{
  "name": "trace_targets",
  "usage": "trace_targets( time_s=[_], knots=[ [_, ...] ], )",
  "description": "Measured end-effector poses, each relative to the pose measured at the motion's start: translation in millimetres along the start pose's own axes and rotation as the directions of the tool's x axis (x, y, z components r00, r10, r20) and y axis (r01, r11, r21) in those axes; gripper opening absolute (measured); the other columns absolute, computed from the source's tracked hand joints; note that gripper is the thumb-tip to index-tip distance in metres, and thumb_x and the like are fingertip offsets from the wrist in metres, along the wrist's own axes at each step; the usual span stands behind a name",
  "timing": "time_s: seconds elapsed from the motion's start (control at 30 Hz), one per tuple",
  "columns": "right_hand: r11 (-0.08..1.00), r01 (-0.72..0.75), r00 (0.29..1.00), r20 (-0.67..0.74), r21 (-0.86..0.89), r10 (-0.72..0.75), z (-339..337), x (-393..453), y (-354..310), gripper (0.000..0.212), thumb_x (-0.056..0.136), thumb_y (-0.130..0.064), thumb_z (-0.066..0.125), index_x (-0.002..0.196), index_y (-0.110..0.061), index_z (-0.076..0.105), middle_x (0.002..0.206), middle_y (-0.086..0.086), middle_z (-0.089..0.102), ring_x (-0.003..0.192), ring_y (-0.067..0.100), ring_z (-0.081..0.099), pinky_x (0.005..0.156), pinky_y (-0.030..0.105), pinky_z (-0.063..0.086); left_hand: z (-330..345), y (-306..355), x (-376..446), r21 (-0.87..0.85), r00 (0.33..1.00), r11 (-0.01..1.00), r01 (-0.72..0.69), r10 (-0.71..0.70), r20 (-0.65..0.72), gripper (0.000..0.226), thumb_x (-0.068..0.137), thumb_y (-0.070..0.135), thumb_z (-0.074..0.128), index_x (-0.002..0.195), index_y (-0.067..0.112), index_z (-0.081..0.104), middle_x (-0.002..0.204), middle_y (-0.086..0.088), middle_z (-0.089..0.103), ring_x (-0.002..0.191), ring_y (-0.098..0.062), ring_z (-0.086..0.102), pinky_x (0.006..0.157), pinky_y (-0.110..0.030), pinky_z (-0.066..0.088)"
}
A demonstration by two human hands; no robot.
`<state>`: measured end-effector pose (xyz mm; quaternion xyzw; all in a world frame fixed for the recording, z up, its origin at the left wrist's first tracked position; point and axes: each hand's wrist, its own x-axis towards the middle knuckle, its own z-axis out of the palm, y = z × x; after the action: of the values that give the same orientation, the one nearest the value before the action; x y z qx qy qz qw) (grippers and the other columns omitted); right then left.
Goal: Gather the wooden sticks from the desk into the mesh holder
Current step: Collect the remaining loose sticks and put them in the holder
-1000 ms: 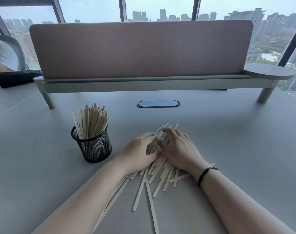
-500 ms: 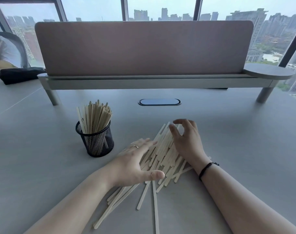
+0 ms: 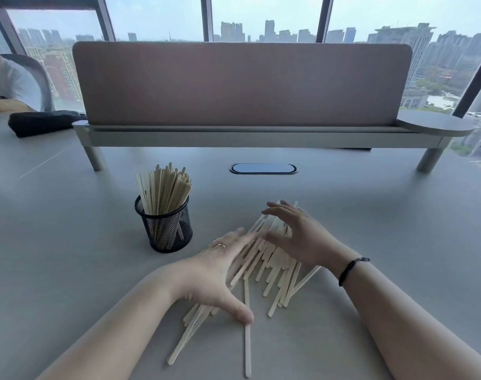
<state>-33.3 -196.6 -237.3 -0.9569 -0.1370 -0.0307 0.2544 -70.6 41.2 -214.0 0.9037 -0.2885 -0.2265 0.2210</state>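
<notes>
Palms down, left hand point(image 3: 220, 272) and right hand point(image 3: 302, 237) hover spread-fingered, gripping nothing, flanking the wooden sticks point(image 3: 272, 259)

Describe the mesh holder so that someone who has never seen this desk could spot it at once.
Start at the long pink divider panel across the back of the grey desk. Below its left end stands the mesh holder, left of both hands. It is the only upright black wire cup, packed with standing wooden sticks, unlike the loose pile lying flat.

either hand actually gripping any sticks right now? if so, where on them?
Nothing is gripped. The left hand lies flat and open against the left side of the stick pile; the right hand is open, fingers spread, over the pile's far end.
</notes>
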Motion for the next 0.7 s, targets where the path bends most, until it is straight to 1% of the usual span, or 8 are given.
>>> trace_targets(
  time_s=[0.1,0.23,0.33,0.43,0.5,0.57,0.6,0.7],
  knots=[
    [0.979,0.087,0.990,0.128,-0.187,-0.063,5,-2,2,0.079,0.080,-0.086,0.035,0.148,-0.046,0.033,0.163,-0.024,0.015,0.151,-0.001,-0.006,0.125,0.042,-0.002,-6,-7,-2,-0.062,0.999,0.998,0.026,-0.028,-0.026,0.121,0.068,0.041,0.085,0.148,0.060,-0.004,0.164,0.024,-0.008,0.149,0.003,-0.009,0.124,-0.032,0.007],
    [0.929,0.244,0.966,0.155,-0.278,-0.207,12,0,-8,0.087,0.080,-0.090,0.028,0.153,-0.044,0.024,0.164,-0.020,0.008,0.151,0.002,-0.010,0.123,0.047,-0.010,-3,-6,-3,0.025,1.000,1.000,-0.003,0.004,-0.015,0.109,0.081,0.024,0.066,0.152,0.050,-0.012,0.165,0.018,-0.011,0.138,0.009,-0.025,0.115,-0.021,-0.011],
    [0.938,0.226,0.965,0.195,-0.262,-0.178,17,2,-13,0.088,0.079,-0.090,0.023,0.154,-0.045,0.021,0.165,-0.018,0.010,0.152,0.004,-0.007,0.122,0.048,-0.010,0,-4,-3,0.028,1.000,1.000,-0.007,0.007,-0.011,0.101,0.086,0.019,0.061,0.155,0.044,-0.009,0.165,0.018,-0.010,0.132,0.011,-0.025,0.109,-0.015,-0.014],
    [0.952,0.148,0.983,0.143,-0.267,-0.112,19,2,-13,0.080,0.081,-0.088,0.023,0.150,-0.046,0.029,0.160,-0.018,0.027,0.152,0.008,0.011,0.123,0.048,-0.003,2,-9,0,-0.033,0.999,0.999,0.025,-0.026,-0.046,0.094,0.087,0.020,0.056,0.152,0.052,-0.003,0.166,0.018,0.000,0.151,-0.011,-0.016,0.121,-0.030,-0.005],
    [0.954,0.100,0.995,0.050,-0.284,-0.090,21,0,-13,0.073,0.084,-0.084,0.025,0.143,-0.044,0.041,0.147,-0.015,0.041,0.143,0.014,0.027,0.121,0.046,0.010,5,-13,4,-0.048,0.994,0.999,0.014,-0.019,-0.108,0.084,0.086,0.021,0.052,0.150,0.054,0.007,0.165,0.012,0.015,0.153,-0.015,0.005,0.124,-0.038,0.010],
    [0.950,0.070,0.996,-0.031,-0.303,-0.083,23,-2,-15,0.067,0.086,-0.082,0.024,0.132,-0.042,0.050,0.132,-0.011,0.049,0.130,0.018,0.039,0.115,0.042,0.021,9,-17,8,-0.087,0.985,0.996,-0.006,-0.010,-0.175,0.078,0.084,0.020,0.050,0.146,0.054,0.017,0.158,0.011,0.031,0.137,-0.008,0.042,0.115,-0.036,0.033],
    [0.949,0.055,0.995,-0.062,-0.311,-0.078,24,-4,-16,0.065,0.086,-0.082,0.024,0.127,-0.040,0.053,0.126,-0.010,0.051,0.123,0.019,0.043,0.112,0.041,0.025,10,-18,8,-0.104,0.978,0.995,-0.016,-0.006,-0.207,0.075,0.084,0.020,0.050,0.144,0.054,0.021,0.155,0.014,0.036,0.125,-0.006,0.053,0.109,-0.036,0.041],
    [0.943,-0.002,0.990,-0.134,-0.334,-0.045,28,-4,-16,0.059,0.085,-0.080,0.028,0.111,-0.034,0.056,0.113,-0.007,0.054,0.110,0.022,0.049,0.107,0.042,0.031,12,-24,10,-0.019,0.943,1.000,-0.005,-0.002,-0.332,0.065,0.090,0.025,0.052,0.145,0.047,0.027,0.149,0.013,0.049,0.131,-0.010,0.052,0.106,-0.036,0.045]
  ],
)
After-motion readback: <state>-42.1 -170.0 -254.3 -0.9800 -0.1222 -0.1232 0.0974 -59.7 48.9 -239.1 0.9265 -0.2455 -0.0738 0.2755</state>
